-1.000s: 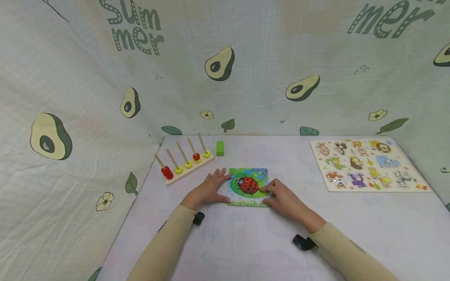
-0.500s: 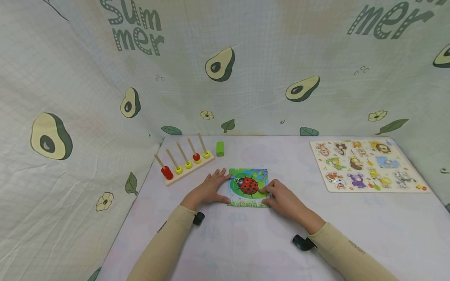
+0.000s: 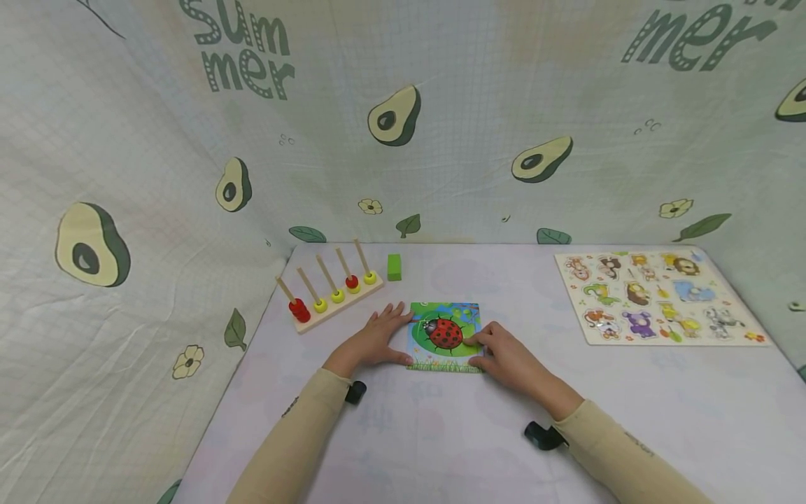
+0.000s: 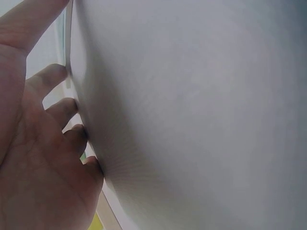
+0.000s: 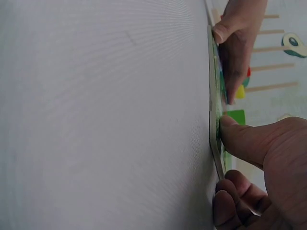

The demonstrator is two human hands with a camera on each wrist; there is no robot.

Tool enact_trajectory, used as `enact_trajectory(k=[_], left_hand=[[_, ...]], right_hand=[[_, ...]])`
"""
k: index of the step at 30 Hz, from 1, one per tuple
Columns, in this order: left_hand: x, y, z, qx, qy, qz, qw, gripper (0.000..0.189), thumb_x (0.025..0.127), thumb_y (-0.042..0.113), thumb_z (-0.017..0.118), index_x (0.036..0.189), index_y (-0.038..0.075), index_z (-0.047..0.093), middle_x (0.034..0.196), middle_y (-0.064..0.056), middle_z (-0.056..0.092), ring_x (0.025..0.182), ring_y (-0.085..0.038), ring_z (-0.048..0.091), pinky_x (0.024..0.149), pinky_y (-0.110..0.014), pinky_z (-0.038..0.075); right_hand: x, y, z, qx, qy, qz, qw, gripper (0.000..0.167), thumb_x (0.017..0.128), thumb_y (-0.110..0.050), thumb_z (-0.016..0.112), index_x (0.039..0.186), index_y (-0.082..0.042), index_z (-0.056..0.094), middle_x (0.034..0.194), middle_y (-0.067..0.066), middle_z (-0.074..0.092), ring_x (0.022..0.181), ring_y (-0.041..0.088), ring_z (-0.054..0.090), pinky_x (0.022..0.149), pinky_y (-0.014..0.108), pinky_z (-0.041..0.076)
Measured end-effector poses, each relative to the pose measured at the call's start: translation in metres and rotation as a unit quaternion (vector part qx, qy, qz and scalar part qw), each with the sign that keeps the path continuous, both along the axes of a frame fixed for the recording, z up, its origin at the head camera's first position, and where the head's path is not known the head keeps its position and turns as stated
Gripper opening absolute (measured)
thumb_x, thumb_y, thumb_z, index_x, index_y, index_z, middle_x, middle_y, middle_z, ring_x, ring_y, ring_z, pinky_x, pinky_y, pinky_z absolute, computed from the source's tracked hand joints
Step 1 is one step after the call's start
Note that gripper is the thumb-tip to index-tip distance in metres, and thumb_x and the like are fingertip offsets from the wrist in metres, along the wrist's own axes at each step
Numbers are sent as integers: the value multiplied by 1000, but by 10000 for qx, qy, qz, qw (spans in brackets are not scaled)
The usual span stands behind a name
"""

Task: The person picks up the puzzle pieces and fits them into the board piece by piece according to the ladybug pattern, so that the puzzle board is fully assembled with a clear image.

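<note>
A square ladybug picture puzzle (image 3: 439,353) lies flat on the table in the head view. My left hand (image 3: 376,337) rests at its left side, fingers spread, with the fingertips and thumb at the edge. In the left wrist view, the fingers of that left hand (image 4: 53,139) reach down to the white cloth. At the puzzle's right side my right hand (image 3: 508,358) holds it, index fingertip over the picture beside the ladybug and thumb near the lower right corner. The right wrist view shows the thumb (image 5: 244,139) on the puzzle's rim, the other fingers curled beside it.
Behind the left hand stands a wooden peg counter (image 3: 340,301) with red and yellow beads. A green block (image 3: 394,267) lies beside it. An animal puzzle board (image 3: 658,297) sits at the back right. Printed cloth (image 3: 466,175) hangs behind the table.
</note>
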State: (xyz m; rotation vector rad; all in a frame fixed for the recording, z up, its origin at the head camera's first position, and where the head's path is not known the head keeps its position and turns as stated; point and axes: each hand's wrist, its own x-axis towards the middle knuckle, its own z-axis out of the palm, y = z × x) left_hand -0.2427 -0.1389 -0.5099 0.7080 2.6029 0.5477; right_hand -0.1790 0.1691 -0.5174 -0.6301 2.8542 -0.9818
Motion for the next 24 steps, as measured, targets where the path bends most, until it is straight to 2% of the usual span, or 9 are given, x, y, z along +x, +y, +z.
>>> enact_trajectory(k=[16,24], left_hand=[[-2,2,1,23,-37,-26,10000,103,81,52,82,163,22,27,171,-6,9,157,-25,-1,126,-46,0],[-2,-1,-1,125,-40,-32,9999,103,81,52,82,163,22,27,171,-6,9,157,-26,-1,126,-47,-1]], right_hand=[[5,5,2,-204,159,21,9997,37,92,-18,76,127,-8,70,102,4,55,83,13,50,71,30,46],[5,16,3,-166,101,-293,9994,40,92,-17,75,130,-7,66,98,0,55,82,11,51,70,30,47]])
